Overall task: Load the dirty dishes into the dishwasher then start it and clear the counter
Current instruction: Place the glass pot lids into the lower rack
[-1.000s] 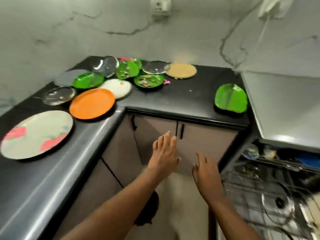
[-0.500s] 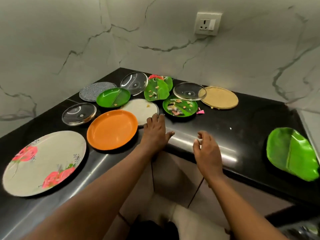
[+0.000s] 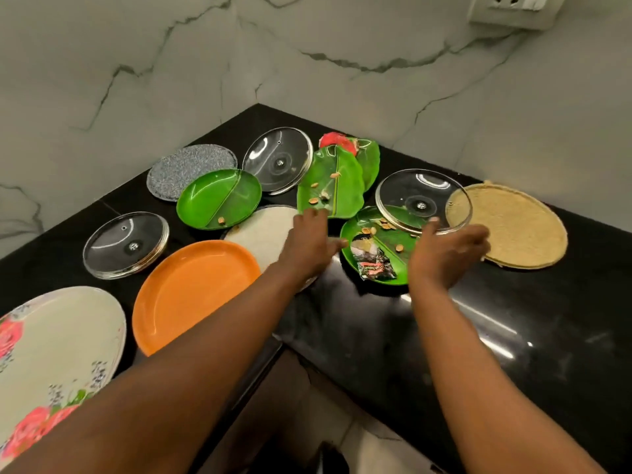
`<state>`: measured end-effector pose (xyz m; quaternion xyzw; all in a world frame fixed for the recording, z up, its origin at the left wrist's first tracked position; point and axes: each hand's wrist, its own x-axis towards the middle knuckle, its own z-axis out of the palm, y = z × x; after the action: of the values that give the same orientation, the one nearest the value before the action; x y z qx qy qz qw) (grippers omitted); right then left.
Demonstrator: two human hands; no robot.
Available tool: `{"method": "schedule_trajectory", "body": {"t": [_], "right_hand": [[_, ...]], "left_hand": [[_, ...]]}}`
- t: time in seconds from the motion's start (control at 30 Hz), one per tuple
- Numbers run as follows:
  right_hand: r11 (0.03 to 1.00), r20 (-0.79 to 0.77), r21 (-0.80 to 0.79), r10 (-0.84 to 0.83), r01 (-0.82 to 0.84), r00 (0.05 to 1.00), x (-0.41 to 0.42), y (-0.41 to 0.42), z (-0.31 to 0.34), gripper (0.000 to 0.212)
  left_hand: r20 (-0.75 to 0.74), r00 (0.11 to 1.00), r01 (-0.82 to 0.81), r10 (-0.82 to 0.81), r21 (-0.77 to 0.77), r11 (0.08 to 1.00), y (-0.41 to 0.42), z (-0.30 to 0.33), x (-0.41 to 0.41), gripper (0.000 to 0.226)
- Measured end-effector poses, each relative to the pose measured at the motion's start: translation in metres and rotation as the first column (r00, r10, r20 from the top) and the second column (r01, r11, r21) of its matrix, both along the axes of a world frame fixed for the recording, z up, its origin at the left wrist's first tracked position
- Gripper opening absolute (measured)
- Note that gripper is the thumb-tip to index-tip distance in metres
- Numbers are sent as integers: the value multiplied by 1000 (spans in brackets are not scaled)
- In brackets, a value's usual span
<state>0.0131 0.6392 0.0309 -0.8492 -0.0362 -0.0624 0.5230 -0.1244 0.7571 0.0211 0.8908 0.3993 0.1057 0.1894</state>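
Dishes [image 3: 376, 248] under both outstretched hands [image 3: 307, 241].

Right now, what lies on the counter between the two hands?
In the head view, the green plate with food scraps and a wrapper lies between the left hand and right hand.

A glossy black stone L-shaped counter [image 3: 393, 340] fills the corner under grey-veined marble walls. Along its left arm lie a large cream floral plate [image 3: 51, 347], a round orange plastic plate [image 3: 191, 292] and a clear glass pot lid [image 3: 124, 244]. Toward the corner — a speckled grey round plate [image 3: 186, 169], a green divided oval plate [image 3: 219, 198], a white round plate [image 3: 263, 230] and a second glass lid [image 3: 278, 162]. On the right arm lie a green plate with food scraps and a wrapper [image 3: 383, 248] and a round woven straw mat [image 3: 513, 227].
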Motion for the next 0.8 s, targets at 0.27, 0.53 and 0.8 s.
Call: {"method": "schedule_trajectory", "body": {"t": [0.27,0.53,0.8], "right_hand": [[954,-588,249,14,165,809,89,13,-34,48],[891,-666,446,272,79,694,126,36,4,9],[986,-275,169,30,17,961,82,-4,44,21]], "left_hand": [[-207,932,313,-296,53,948,-23,-19,63,54],[-164,924,370,-346,151,917,-16,-12,60,24],[-25,947,314,-321,299,901,-29,-3,31,21]]}}
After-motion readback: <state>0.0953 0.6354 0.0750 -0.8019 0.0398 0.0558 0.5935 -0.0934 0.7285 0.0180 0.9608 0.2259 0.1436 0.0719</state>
